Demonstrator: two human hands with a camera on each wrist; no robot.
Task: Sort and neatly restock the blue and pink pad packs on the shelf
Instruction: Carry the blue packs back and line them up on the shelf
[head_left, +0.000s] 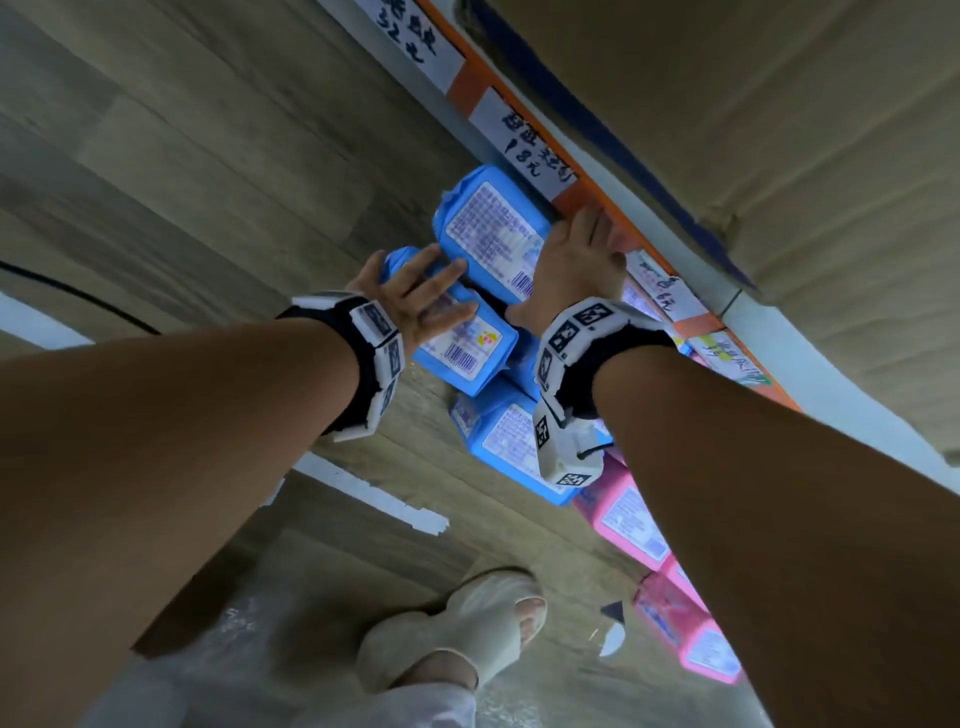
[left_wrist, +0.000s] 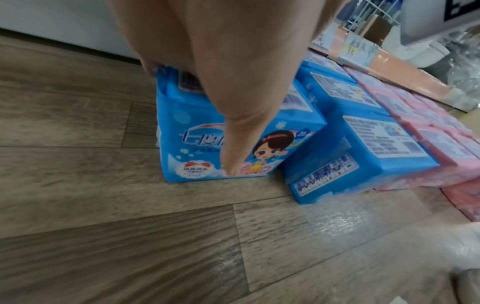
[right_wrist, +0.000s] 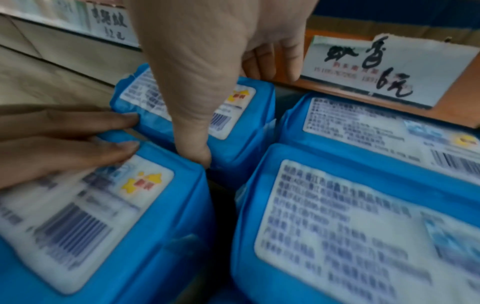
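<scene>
Several blue pad packs lie on the wooden floor beside the shelf. My left hand (head_left: 415, 296) holds the nearer blue pack (head_left: 467, 343), fingers laid over its labelled top and the thumb (left_wrist: 231, 160) pressed down its printed front (left_wrist: 197, 131). My right hand (head_left: 576, 254) grips the farther blue pack (head_left: 488, 228) right next to the shelf's edge; its thumb (right_wrist: 194, 150) is wedged between the two packs and its fingers (right_wrist: 259, 61) curl over the far side. More blue packs (head_left: 509, 447) and pink packs (head_left: 628, 519) sit in a row to the right.
An orange shelf edge (head_left: 597, 192) with handwritten price labels (head_left: 524, 150) runs just behind the packs, and cardboard boxes (head_left: 779, 156) sit above it. A foot in a beige sandal (head_left: 467, 634) stands on the floor (head_left: 182, 182) near the pink packs.
</scene>
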